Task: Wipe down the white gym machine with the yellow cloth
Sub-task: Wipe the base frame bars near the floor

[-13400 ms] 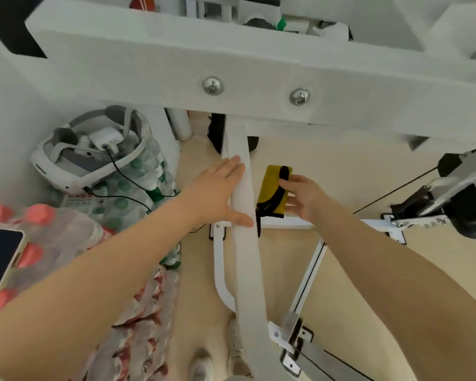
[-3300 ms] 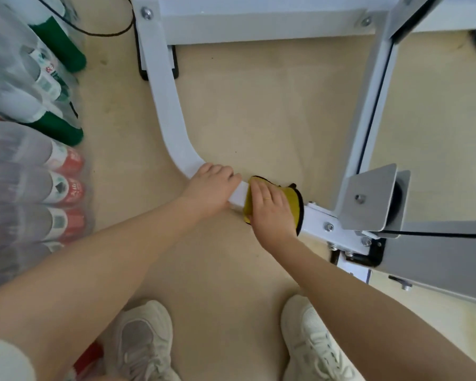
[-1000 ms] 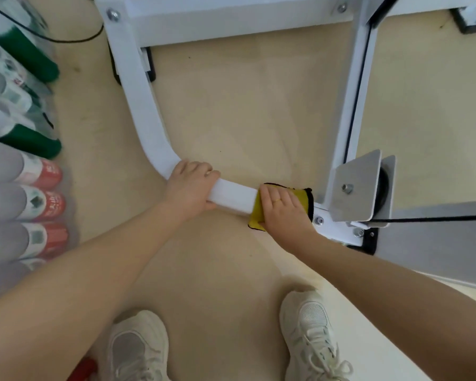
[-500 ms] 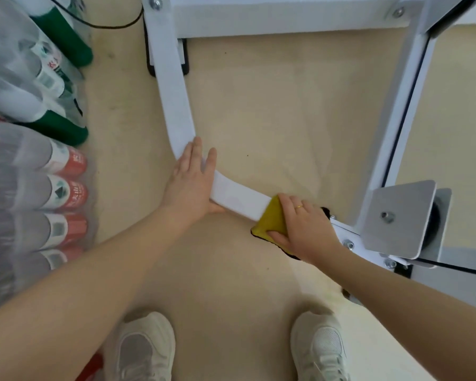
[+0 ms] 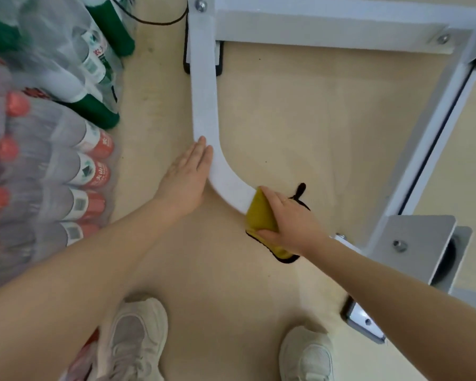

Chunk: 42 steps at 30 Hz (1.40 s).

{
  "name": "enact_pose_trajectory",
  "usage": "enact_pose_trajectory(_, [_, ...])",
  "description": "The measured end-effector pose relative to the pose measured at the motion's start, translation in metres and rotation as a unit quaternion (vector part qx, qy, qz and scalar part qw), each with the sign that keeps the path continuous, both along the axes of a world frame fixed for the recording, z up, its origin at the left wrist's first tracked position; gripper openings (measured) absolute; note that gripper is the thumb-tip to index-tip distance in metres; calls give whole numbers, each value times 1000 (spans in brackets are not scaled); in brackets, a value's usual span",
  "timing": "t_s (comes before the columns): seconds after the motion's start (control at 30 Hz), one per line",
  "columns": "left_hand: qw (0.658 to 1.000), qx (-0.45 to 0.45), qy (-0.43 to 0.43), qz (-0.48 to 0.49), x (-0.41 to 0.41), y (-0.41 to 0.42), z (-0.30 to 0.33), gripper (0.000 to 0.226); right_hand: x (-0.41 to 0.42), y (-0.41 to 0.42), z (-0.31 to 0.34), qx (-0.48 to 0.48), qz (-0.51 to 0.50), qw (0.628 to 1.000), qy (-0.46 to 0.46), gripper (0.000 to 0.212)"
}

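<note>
The white gym machine's curved base bar (image 5: 205, 111) runs down from the top and bends right near the floor. My right hand (image 5: 289, 218) grips the yellow cloth (image 5: 259, 215), black-edged, wrapped over the bar just past the bend. My left hand (image 5: 186, 177) lies flat with straight fingers against the left side of the bend. The bar under the cloth and my right hand is hidden.
Shrink-wrapped packs of bottles (image 5: 52, 149) with red and green caps crowd the left. A white cross beam (image 5: 327, 26) and upright (image 5: 434, 127) frame the beige floor, with a grey pulley bracket (image 5: 421, 246) at right. My two white shoes (image 5: 138, 336) stand below.
My right hand has slid the cloth up the bar toward the bend. My left hand has shifted off the top of the bar to its left side, fingers still straight.
</note>
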State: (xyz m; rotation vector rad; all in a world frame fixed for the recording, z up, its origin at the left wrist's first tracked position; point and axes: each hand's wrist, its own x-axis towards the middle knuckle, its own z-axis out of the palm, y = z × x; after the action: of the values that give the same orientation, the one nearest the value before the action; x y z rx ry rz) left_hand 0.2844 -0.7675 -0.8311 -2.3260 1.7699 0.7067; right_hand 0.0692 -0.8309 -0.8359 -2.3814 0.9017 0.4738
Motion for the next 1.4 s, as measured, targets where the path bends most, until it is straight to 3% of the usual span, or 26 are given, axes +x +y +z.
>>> enact_pose_trajectory(0.13, [1000,11,0,6,-1,-5,4,71,-4,-4,7,31,-28,997,62,79])
enact_pose_trajectory(0.23, [1000,25,0,17,-3,-8,9,72,33,-6,0,43,-11,999,17,81])
enact_pose_trajectory(0.37, [996,73,5,41,-6,-13,17,68,49,2,-15,-25,26,999,-27,84])
enact_pose_trajectory(0.5, [992,111,-4,53,-10,-22,28,65,8,2,-7,20,15,997,-70,64])
enact_pose_trajectory(0.63, [990,128,-27,57,-17,-30,34,61,-16,1,6,46,-27,999,1,59])
enact_pose_trajectory(0.77, [992,117,-19,48,-15,-28,31,62,17,-1,7,30,-54,998,21,55])
enact_pose_trajectory(0.93, [997,75,14,7,8,-25,32,56,86,-12,-5,93,-73,993,-13,43])
enact_pose_trajectory(1.03, [999,32,5,-33,18,-32,30,54,81,-17,-7,67,-37,997,-25,52])
enact_pose_trajectory(1.13, [999,20,21,-41,22,-42,26,63,46,-21,-2,92,29,995,34,63])
enact_pose_trajectory(1.27, [998,10,48,-31,34,-72,19,66,40,-25,1,136,0,986,95,66])
enact_pose_trajectory(1.4, [994,-28,101,5,60,-99,12,64,86,-20,4,142,-51,987,50,65])
